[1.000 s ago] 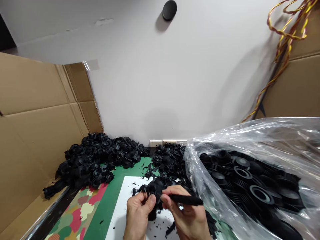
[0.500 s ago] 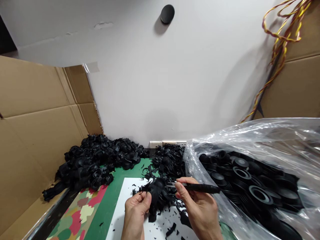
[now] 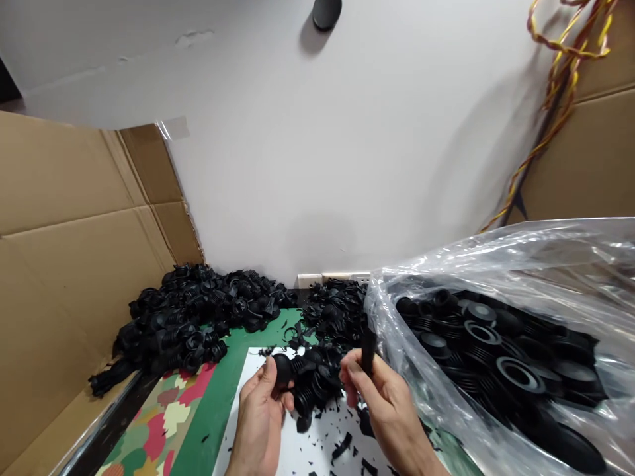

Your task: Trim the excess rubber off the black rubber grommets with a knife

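My left hand [image 3: 262,410] pinches a black ribbed rubber bellows [image 3: 282,370] with a round cap end, between thumb and fingers. Beneath and right of it is a heap of similar black rubber parts [image 3: 315,383] on a white sheet [image 3: 238,403]. My right hand [image 3: 380,403] is closed around a slim black-handled tool [image 3: 368,350], whose handle stands nearly upright above the fingers. The tool's working end is hidden in the hand. Small black rubber scraps [image 3: 342,446] lie scattered over the sheet between my hands.
A large pile of black rubber parts [image 3: 198,317] lies at the back left, beside a cardboard panel [image 3: 74,192]. Black trimmings [image 3: 337,307] are heaped against the wall. At the right, a clear plastic bag [image 3: 446,264] holds more black parts. A green mat [image 3: 208,403] lies underneath.
The tool has swung from lying sideways, its thin metal end toward the parts, to handle up. My left hand has turned and now shows a capped bellows. The view has shifted slightly.
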The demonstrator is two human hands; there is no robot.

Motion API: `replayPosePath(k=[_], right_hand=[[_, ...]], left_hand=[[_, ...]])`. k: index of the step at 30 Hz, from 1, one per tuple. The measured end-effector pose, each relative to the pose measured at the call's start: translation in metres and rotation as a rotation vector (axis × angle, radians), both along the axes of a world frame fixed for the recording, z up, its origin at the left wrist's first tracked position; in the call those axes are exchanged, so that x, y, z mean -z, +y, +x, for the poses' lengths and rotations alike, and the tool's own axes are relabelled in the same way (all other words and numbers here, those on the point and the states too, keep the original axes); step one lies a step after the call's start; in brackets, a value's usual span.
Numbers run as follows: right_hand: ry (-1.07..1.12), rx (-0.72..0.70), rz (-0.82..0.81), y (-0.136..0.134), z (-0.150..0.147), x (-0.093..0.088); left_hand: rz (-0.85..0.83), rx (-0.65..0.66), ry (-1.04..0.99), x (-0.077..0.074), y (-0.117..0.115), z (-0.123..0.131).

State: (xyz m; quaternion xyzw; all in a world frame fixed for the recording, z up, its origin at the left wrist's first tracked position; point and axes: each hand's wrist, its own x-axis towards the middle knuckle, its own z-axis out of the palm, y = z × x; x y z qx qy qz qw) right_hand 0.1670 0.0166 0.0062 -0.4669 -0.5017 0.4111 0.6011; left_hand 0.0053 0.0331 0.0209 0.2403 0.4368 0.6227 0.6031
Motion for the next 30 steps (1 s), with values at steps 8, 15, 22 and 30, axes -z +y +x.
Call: replayPosePath(k=[8, 15, 22, 30], right_hand=[[-0.201, -0.021, 0.148, -0.004, -0.011, -0.007], [-0.124, 0.031, 0.203, -0.002, -0.007, -0.009], [0.122, -0.231, 0.118, -0.006, -0.011, -0.019], [0.004, -0.147, 0.128, -0.006, -0.016, -0.014]], left_hand=[[-0.006, 0.055, -0.002, -0.002, 0.001, 0.005], [0.141, 0.203, 0.220, -0.006, -0.004, 0.002], [0.341, 0.302, 0.286, -0.009, -0.014, 0.011], [0.381, 0.328, 0.377, 0.003, -0.012, 0.010]])
